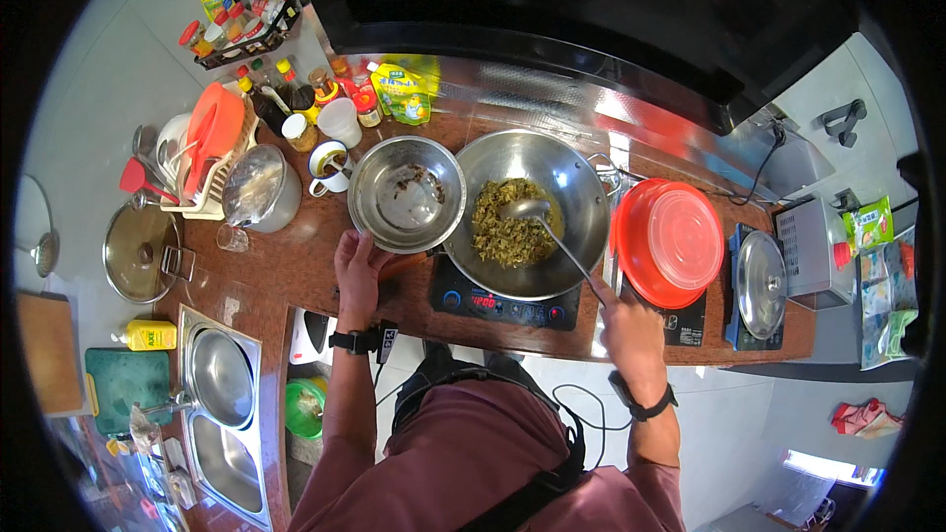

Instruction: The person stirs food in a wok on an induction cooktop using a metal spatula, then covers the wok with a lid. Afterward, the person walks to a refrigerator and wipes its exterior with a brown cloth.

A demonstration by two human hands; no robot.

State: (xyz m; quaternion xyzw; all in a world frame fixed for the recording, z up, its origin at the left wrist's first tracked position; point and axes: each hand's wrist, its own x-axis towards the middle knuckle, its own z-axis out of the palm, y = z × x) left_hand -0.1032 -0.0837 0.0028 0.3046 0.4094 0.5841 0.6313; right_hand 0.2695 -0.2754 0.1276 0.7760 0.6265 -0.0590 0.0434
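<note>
Fingers: on my left hand [357, 266] they curl around the near rim of the round stainless steel bowl [406, 193], gripping it; on my right hand [631, 327] they are clenched around the end of the long-handled metal ladle [552, 236].
Ladle: I see its handle running up and left from my right hand, its scoop resting in the food inside the wok.
Wok: the large shiny steel wok [532, 212] sits on the black induction cooktop [503, 305], just right of the bowl, the two rims touching or nearly so; I cannot tell which.
Food: chopped yellow-green pickled vegetables [507, 227] lie heaped in the left half of the wok.
Bowl: only a few dark scraps cling to the bottom, so I judge that nearly all of its contents are already in the wok.
Progress: by my reading, the filling of the wok is done and the stirring is in hand; the bowl is not yet set aside and nothing is plated.
Nearby: a red plastic basin with a clear lid [668, 241] stands right of the wok, a glass-lidded pot [261, 187] left of the bowl, sauce bottles [305, 99] behind them.
</note>
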